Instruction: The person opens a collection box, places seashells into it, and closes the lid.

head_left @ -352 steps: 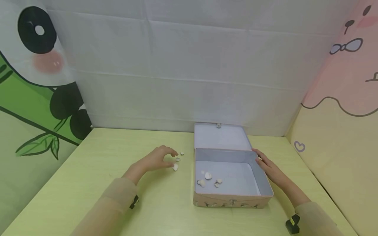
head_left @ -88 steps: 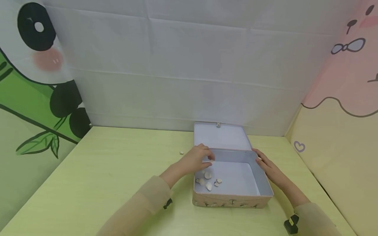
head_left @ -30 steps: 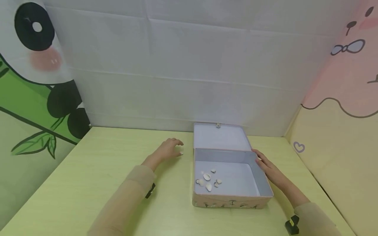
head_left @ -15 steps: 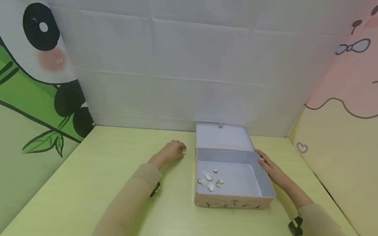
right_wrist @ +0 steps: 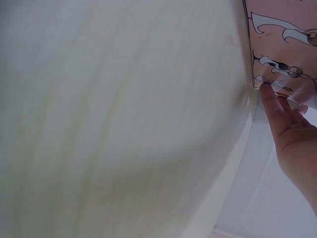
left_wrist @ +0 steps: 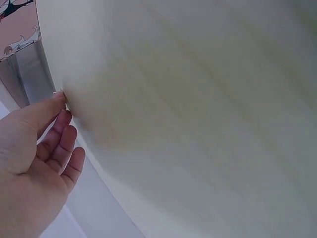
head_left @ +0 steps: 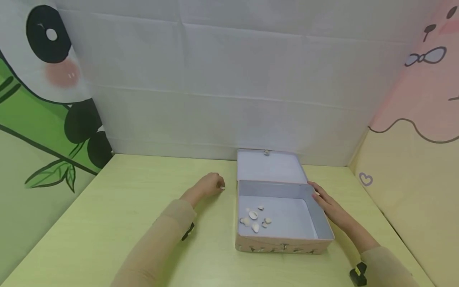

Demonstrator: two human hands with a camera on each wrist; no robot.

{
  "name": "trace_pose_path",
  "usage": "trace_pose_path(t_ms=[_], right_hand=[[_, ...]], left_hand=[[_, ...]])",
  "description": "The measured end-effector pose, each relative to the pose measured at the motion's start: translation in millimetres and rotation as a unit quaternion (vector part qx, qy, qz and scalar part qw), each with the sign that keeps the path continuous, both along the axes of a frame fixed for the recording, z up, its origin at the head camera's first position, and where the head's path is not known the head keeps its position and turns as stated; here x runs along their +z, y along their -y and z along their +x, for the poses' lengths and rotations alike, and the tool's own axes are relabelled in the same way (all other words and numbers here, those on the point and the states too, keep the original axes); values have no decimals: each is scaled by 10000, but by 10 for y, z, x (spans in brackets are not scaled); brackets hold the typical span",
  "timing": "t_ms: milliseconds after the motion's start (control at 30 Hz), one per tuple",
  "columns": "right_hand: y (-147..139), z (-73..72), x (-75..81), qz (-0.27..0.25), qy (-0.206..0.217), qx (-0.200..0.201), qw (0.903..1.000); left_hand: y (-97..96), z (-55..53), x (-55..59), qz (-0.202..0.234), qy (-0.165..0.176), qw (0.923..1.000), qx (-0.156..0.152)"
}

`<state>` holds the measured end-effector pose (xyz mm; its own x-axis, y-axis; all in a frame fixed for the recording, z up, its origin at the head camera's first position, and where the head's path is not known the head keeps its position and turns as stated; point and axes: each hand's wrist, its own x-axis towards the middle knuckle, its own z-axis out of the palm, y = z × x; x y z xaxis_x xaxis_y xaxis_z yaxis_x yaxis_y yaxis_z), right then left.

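Note:
My left hand (head_left: 210, 185) is low over the table, left of the metal box, and pinches a small seashell (head_left: 222, 187) between thumb and fingers. The left wrist view shows the thumb meeting a fingertip of that hand (left_wrist: 42, 144), the other fingers bent. The box (head_left: 283, 244) stands with its lid (head_left: 269, 165) raised. Several pale shells lie on the left part of its floor, among them a white shell (head_left: 253, 215) and a long one (head_left: 255, 227). My right hand (head_left: 331, 206) rests on the box's right side with fingers extended, touching its pink patterned outside (right_wrist: 282, 44).
The yellow table (head_left: 118, 215) meets a white cloth-like backdrop (head_left: 201, 79) behind the box. Painted panels stand at both sides: a green panda panel (head_left: 43, 139) on the left, a pink and yellow panel (head_left: 412, 167) on the right.
Shells from the table now lie in the box. My left hand has come back left from the box, and its fingers have closed round the small shell there. The right hand has stayed put.

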<state>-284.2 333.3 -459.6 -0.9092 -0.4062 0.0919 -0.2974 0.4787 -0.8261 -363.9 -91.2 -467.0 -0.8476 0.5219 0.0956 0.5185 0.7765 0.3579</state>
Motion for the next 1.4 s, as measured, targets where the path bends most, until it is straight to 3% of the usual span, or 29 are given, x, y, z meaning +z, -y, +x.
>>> trace_pose_path(t_ms=[300, 533, 800, 1033, 1400], right_hand=[[2, -8, -6, 6, 42, -2, 10000], [6, -4, 1, 30, 73, -21, 10000], [9, 8, 12, 73, 54, -30, 10000], [10, 5, 7, 163, 74, -132, 9998], [21, -15, -14, 148, 5, -137, 9998]], left_hand=[[33, 42, 55, -2, 123, 9996, 250], [59, 114, 171, 5, 145, 9992, 367], [60, 258, 352, -42, -199, 9992, 358], [28, 348, 464, 25, -472, 9974, 535], [-76, 553, 624, 212, -1331, 9892, 580]])
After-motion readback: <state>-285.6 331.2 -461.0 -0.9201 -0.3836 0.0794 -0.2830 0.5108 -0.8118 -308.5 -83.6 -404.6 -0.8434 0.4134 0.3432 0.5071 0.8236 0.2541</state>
